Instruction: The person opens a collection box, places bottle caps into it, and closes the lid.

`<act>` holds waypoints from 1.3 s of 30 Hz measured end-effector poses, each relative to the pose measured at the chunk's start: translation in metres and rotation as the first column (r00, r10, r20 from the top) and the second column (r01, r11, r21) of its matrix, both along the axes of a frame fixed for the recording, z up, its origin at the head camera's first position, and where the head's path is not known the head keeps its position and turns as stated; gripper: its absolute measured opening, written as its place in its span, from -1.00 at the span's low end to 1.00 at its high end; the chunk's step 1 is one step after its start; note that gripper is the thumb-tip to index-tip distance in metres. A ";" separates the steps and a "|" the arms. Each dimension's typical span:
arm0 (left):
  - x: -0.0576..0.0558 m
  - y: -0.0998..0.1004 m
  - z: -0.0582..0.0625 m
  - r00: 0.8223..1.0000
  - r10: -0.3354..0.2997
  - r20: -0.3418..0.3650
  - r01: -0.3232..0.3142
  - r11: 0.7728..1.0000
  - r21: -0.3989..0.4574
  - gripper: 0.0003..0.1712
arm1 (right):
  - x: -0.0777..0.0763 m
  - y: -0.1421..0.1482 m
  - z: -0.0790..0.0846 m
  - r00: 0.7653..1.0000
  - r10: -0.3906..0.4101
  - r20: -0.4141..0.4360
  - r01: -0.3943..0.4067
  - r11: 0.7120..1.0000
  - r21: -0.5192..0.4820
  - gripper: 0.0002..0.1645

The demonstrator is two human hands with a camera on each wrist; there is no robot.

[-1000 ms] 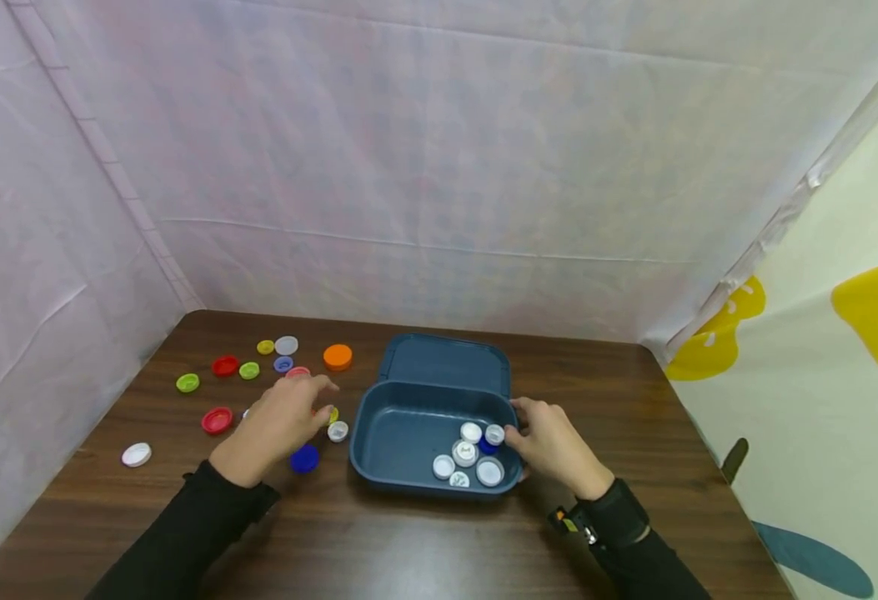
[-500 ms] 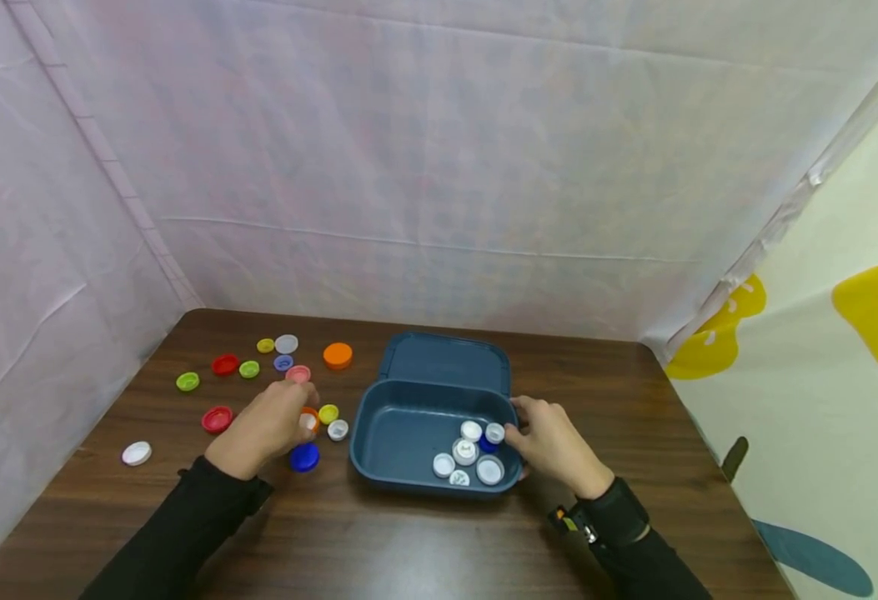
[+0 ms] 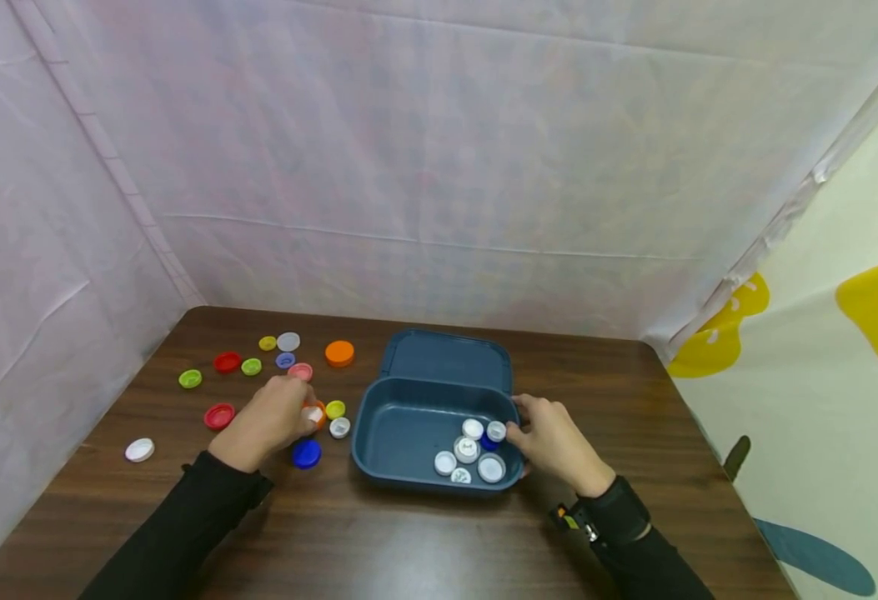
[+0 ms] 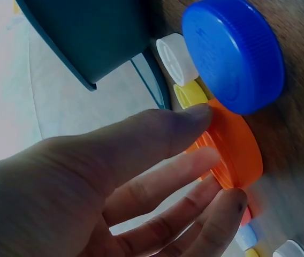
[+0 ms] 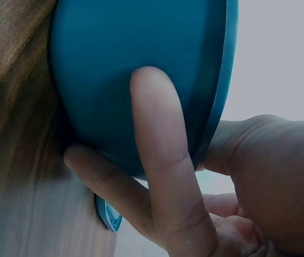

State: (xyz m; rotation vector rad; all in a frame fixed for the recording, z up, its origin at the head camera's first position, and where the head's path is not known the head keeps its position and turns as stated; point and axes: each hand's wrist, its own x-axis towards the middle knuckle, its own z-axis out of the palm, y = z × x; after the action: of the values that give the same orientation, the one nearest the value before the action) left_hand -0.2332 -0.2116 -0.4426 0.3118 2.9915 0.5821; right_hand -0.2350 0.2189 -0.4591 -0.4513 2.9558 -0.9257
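Observation:
In the head view, my left hand (image 3: 269, 421) is down on the table among loose bottle caps. Its thumb and fingers pinch the rim of an orange bottle cap (image 4: 240, 147) with a pale inside, partly covered by the hand. A blue cap (image 4: 235, 53), a white cap (image 4: 176, 59) and a yellow cap (image 4: 190, 95) lie close by in the left wrist view. My right hand (image 3: 554, 442) grips the right wall of a dark blue lunch box (image 3: 401, 479), thumb at the rim and fingers along the outside. White caps (image 3: 491, 468) and a blue one lie in the box's right part.
The box's lid (image 3: 446, 360) lies open behind it. Farther left are red caps (image 3: 218, 416), green caps (image 3: 190, 379), a pink cap (image 3: 300, 372), another orange cap (image 3: 339, 353) and a white cap (image 3: 139, 450). A white cloth wall rises behind the table.
My left hand has lowered and shifted slightly left, its fingers drawing in on the orange cap. The right hand has stayed on the box.

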 end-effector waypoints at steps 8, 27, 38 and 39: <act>0.002 0.000 0.000 1.000 -0.005 0.002 0.005 1.000 -0.023 -0.88 | 0.002 -0.001 0.001 1.000 0.000 0.027 0.001 1.000 -0.026 -0.44; 0.003 0.003 0.006 0.996 0.012 -0.090 -0.010 1.000 0.019 -0.90 | 0.001 -0.001 -0.002 0.999 -0.010 0.036 0.012 0.998 -0.055 -0.43; 0.016 0.021 0.020 0.967 -0.016 -0.254 0.040 0.995 0.087 -0.73 | 0.001 -0.001 -0.002 0.999 -0.020 0.048 0.022 0.998 -0.056 -0.42; 0.017 0.025 0.020 0.966 -0.016 -0.257 0.042 0.995 0.095 -0.70 | 0.001 -0.002 -0.002 0.998 -0.021 0.051 0.024 0.998 -0.059 -0.42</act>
State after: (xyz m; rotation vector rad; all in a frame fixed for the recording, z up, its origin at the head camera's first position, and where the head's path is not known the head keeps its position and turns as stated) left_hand -0.2158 -0.1869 -0.4223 0.4723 3.2021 0.7434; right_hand -0.2338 0.2173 -0.4614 -0.3905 2.9005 -1.0144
